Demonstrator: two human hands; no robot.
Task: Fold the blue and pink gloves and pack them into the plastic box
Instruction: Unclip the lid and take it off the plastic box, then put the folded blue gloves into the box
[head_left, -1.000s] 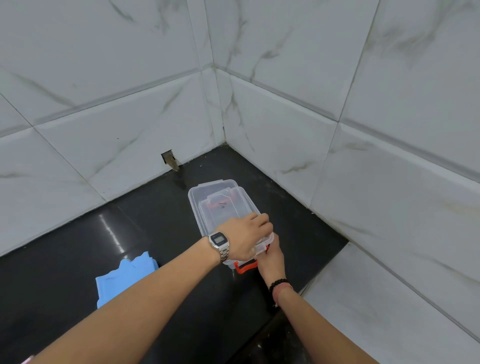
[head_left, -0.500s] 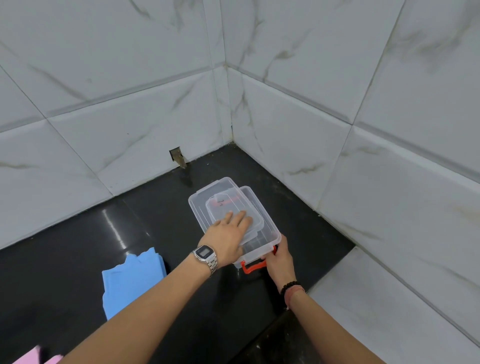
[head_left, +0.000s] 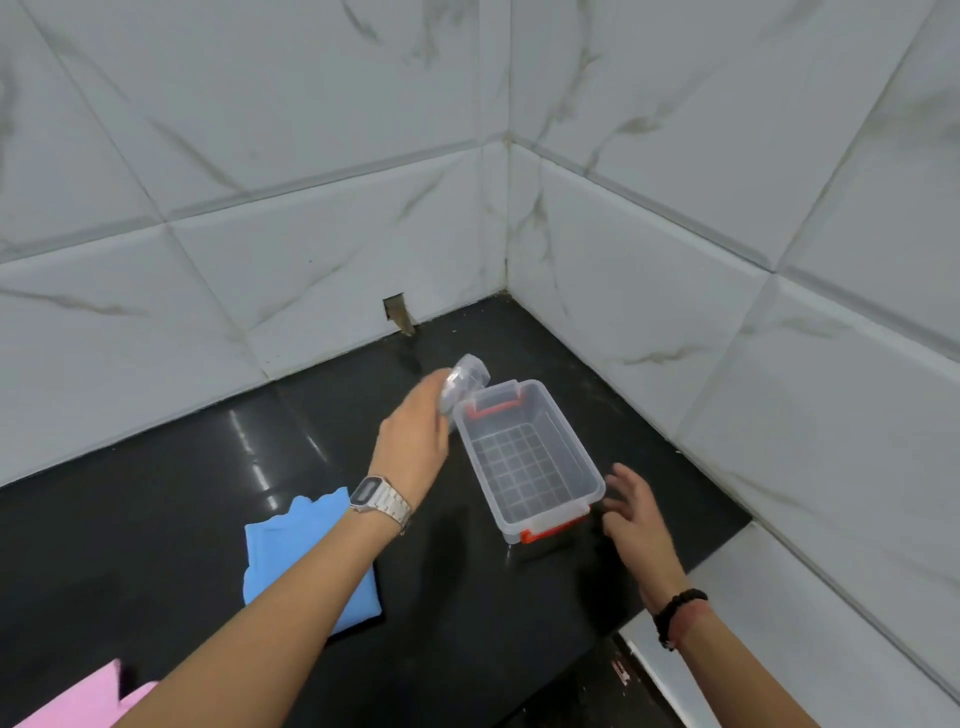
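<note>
Lid gripped in your left hand, right hand open beside plastic box: swinging that lid back may knock the light unheld box askew.

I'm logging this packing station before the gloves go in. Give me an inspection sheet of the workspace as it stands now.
Surface: glossy black counter, bare around the things.
Job's things: clear plastic box open, nothing inside, orange latches; blue glove flat on the counter; pink glove at the lower left edge, partly out of frame.
Clutter: nothing seen.
Hands: left hand holds the blurred clear lid beside the box; right hand open, near the box's front end.
Cables: nothing seen.
Surroundings: white marble-look tiled walls; small hole at the wall's base.
</note>
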